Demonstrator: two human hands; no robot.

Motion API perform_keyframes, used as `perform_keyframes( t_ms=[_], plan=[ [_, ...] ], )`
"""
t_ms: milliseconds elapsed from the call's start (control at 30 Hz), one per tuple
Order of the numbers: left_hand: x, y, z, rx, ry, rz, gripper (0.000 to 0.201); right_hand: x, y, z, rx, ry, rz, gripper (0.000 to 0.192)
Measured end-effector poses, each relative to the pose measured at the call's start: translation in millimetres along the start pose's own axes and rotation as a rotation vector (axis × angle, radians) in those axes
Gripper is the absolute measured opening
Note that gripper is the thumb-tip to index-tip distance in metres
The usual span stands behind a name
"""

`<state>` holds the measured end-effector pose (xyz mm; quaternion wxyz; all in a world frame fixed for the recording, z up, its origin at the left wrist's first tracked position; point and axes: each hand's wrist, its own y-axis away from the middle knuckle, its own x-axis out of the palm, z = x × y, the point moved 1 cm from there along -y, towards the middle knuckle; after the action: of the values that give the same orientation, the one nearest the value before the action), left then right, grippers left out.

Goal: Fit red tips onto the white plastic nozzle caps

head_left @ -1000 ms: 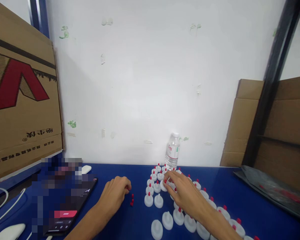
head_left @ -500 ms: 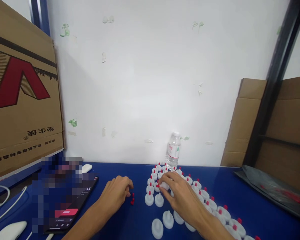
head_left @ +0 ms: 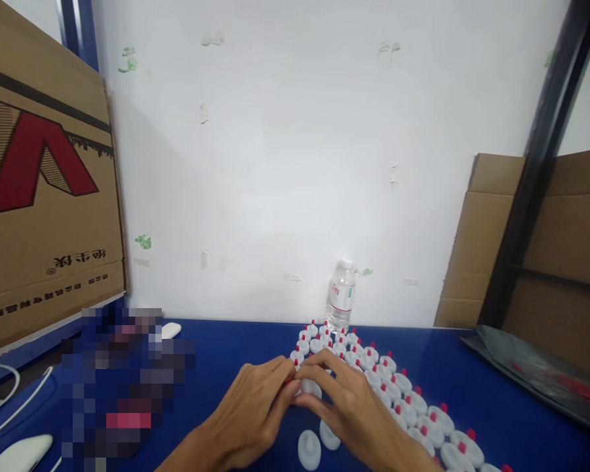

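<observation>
My left hand [head_left: 260, 400] pinches a small red cap [head_left: 290, 378], mostly hidden by its fingertips. My right hand [head_left: 347, 400] meets it from the right, with thumb and fingers curled around a small translucent white bottle [head_left: 305, 387]. The fingertips of both hands touch or nearly touch at the bottle's top. Whether the cap sits on the bottle cannot be made out. In front of the hands stands a white bottle without a cap [head_left: 309, 450], beside another white bottle [head_left: 329, 435] partly covered by my right hand.
Several rows of red-capped white bottles [head_left: 406, 410] run from the back middle to the front right of the blue table [head_left: 216, 347]. A water bottle [head_left: 341, 296] stands against the wall. Cardboard [head_left: 44, 177] is at the left, a grey plastic bag [head_left: 535, 373] at the right.
My left hand has moved right from beside the loose red caps, which no longer show. My right hand has drawn back from the rows, and both hands now meet.
</observation>
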<state>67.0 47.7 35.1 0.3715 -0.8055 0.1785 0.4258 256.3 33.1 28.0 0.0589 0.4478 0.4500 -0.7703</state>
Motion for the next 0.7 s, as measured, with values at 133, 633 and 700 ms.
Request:
perform_keyframes(
  t_ms=[133,633,700],
  plan=[
    [1.5,-4.7,3.7,-0.068,0.182,-0.093,0.039,-9.6,-2.8,-8.9,-0.044,0.109,-0.071,0.016],
    [-14.0,-10.4,57.5,-0.477,-0.356,0.011,0.032,-23.5,-6.5,-40.0,0.247,0.153,0.047,0.006],
    [-12.5,-9.5,63.7,-0.483,-0.378,0.046,0.029,-20.0,-4.0,-44.7,0.261,0.164,0.093,0.006]
  ],
)
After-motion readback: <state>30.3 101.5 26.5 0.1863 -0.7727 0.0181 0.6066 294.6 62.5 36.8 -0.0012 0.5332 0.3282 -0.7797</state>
